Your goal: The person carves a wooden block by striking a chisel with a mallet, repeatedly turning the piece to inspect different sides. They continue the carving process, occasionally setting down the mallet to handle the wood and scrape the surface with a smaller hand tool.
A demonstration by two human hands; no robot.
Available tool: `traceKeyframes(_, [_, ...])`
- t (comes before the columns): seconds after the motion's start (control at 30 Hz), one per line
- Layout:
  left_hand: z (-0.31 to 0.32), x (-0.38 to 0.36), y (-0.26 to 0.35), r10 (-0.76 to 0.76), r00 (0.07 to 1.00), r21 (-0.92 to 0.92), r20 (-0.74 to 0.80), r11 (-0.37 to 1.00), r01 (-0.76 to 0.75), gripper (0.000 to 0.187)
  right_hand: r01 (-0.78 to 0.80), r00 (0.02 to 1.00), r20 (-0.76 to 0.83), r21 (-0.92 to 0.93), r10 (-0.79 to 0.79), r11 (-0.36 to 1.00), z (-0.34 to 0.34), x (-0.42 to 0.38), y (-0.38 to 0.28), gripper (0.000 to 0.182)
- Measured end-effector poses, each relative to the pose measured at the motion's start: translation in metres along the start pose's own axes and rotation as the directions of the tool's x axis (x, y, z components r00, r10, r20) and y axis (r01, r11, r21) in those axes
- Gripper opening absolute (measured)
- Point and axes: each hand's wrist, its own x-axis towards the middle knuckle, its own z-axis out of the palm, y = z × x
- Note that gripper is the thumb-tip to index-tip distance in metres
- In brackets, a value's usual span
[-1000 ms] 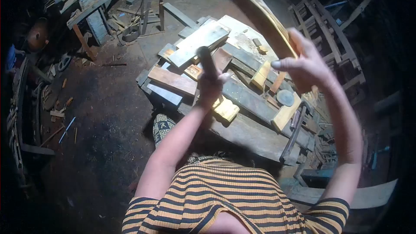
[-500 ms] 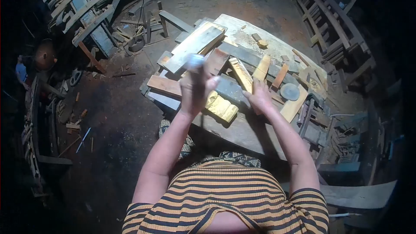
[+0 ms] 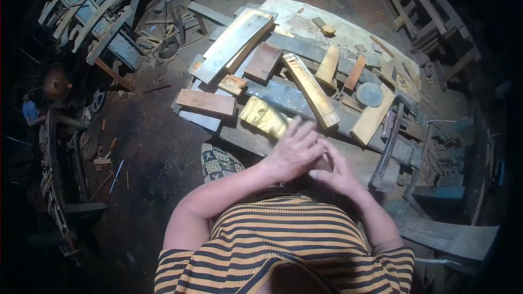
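Note:
My left hand [image 3: 294, 151] and my right hand [image 3: 336, 173] meet over the near edge of the workbench. The left one's fingers are curled and smeared by motion. My right thumb and fingers close in beside them, and whatever lies between the hands is hidden. A dark blurred streak, perhaps part of a tool, shows just above my left fingers. Beside my left hand lies a carved yellow wood block [image 3: 259, 115]. Above both hands rests a long yellow wood piece [image 3: 311, 91], touched by neither.
A reddish wood block [image 3: 207, 102], a dark brown block [image 3: 263, 61], a round grey disc [image 3: 370, 95] and a long grey plank [image 3: 231, 49] lie on the bench. A curved dark bar [image 3: 391, 141] stands at its right. Timber is stacked around; a person [image 3: 29, 110] is far left.
My left hand has come down and rightward from its raised position with a blurred pale-topped object. My right hand has left the long yellow piece and moved nearer my body.

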Motion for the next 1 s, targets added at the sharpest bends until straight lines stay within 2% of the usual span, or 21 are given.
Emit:
traceKeyframes(0.03, [-0.004, -0.004, -0.001, -0.003, 1.0, -0.002, 0.011, 1.0, 0.003, 0.032, 0.007, 0.993, -0.121, 0.147, 0.011, 0.989, 0.001, -0.002, 0.005, 0.07])
traceKeyframes(0.07, [-0.014, -0.01, -0.005, -0.123, 0.992, 0.009, -0.04, 0.992, 0.123, 0.042, -0.06, 0.986, -0.153, 0.061, 0.068, 0.996, -0.001, -0.004, 0.003, 0.069])
traceKeyframes(0.1, [-0.022, -0.016, -0.01, -0.236, 0.968, 0.017, -0.09, 0.971, 0.238, 0.052, -0.059, 0.986, -0.152, 0.074, 0.07, 0.996, -0.003, -0.003, 0.009, 0.069])
traceKeyframes(0.17, [-0.011, -0.039, -0.035, -0.421, 0.906, 0.036, -0.047, 0.906, 0.422, 0.073, 0.002, 0.96, -0.278, 0.083, 0.021, 0.997, -0.003, -0.005, 0.028, 0.067])
traceKeyframes(0.2, [-0.008, -0.044, -0.041, -0.498, 0.865, 0.141, 0.067, 0.863, 0.486, 0.085, 0.01, 0.962, -0.273, 0.001, -0.01, 1.0, -0.006, -0.003, 0.031, 0.065])
traceKeyframes(0.23, [-0.003, -0.05, -0.047, -0.53, 0.833, 0.204, 0.159, 0.843, 0.497, 0.092, 0.01, 0.961, -0.275, 0.023, -0.003, 1.0, -0.004, 0.002, 0.035, 0.065])
traceKeyframes(0.3, [0.001, -0.051, -0.058, -0.528, 0.81, 0.24, 0.255, 0.846, 0.476, 0.101, -0.039, 0.974, -0.222, -0.027, 0.032, 0.999, -0.002, 0.008, 0.04, 0.065])
traceKeyframes(0.37, [0.007, -0.052, -0.062, -0.531, 0.802, 0.255, 0.274, 0.844, 0.472, 0.098, 0.008, 0.963, -0.271, 0.036, 0.002, 0.999, 0.003, 0.016, 0.068, 0.065])
traceKeyframes(0.43, [0.014, -0.059, -0.069, -0.531, 0.794, 0.273, 0.297, 0.844, 0.462, 0.095, -0.076, 0.949, -0.31, -0.044, 0.059, 0.996, 0.004, 0.023, 0.074, 0.065])
traceKeyframes(0.53, [0.023, -0.077, -0.076, -0.407, 0.9, 0.216, 0.155, 0.903, 0.371, 0.073, -0.076, 0.949, -0.308, -0.006, 0.07, 0.997, 0.001, 0.028, 0.083, 0.065])
traceKeyframes(0.57, [0.026, -0.084, -0.08, -0.401, 0.901, 0.219, 0.167, 0.906, 0.363, 0.073, -0.075, 0.951, -0.302, -0.004, 0.07, 0.997, -0.002, 0.029, 0.083, 0.065])
traceKeyframes(0.6, [0.028, -0.091, -0.086, -0.31, 0.946, 0.162, 0.098, 0.942, 0.292, 0.071, -0.115, 0.962, -0.239, 0.076, 0.13, 0.99, -0.006, 0.03, 0.076, 0.066])
traceKeyframes(0.63, [0.03, -0.098, -0.091, -0.217, 0.976, 0.11, 0.024, 0.971, 0.213, 0.07, -0.112, 0.961, -0.243, 0.087, 0.13, 0.99, -0.007, 0.031, 0.079, 0.066])
traceKeyframes(0.67, [0.026, -0.099, -0.093, -0.211, 0.977, 0.112, 0.033, 0.972, 0.207, 0.07, -0.092, 0.965, -0.242, 0.064, 0.105, 0.994, -0.008, 0.032, 0.082, 0.066])
traceKeyframes(0.73, [0.022, -0.103, -0.095, -0.334, 0.942, -0.052, 0.021, 0.941, 0.335, 0.071, -0.073, 0.968, -0.236, 0.042, 0.081, 0.996, -0.008, 0.031, 0.085, 0.066])
traceKeyframes(0.77, [0.017, -0.096, -0.093, -0.334, 0.942, -0.05, 0.022, 0.941, 0.334, 0.071, -0.047, 0.968, -0.244, 0.075, 0.064, 0.996, -0.008, 0.031, 0.086, 0.066])
traceKeyframes(0.83, [-0.003, -0.068, -0.084, -0.403, 0.911, 0.085, 0.087, 0.914, 0.396, 0.081, -0.02, 0.967, -0.249, 0.112, 0.047, 0.994, -0.008, 0.031, 0.084, 0.066])
traceKeyframes(0.9, [-0.016, -0.043, -0.087, -0.431, 0.85, 0.275, 0.302, 0.894, 0.355, 0.093, -0.102, 0.975, -0.186, 0.118, 0.123, 0.988, -0.011, 0.03, 0.079, 0.066])
traceKeyframes(0.97, [-0.016, -0.036, -0.103, -0.443, 0.761, 0.286, 0.473, 0.895, 0.343, 0.095, -0.085, 0.976, -0.187, 0.149, 0.112, 0.985, -0.009, 0.03, 0.083, 0.065])
traceKeyframes(1.0, [-0.012, -0.038, -0.112, -0.421, 0.781, 0.213, 0.461, 0.907, 0.363, 0.089, -0.065, 0.976, -0.194, 0.174, 0.099, 0.983, -0.01, 0.031, 0.085, 0.065])
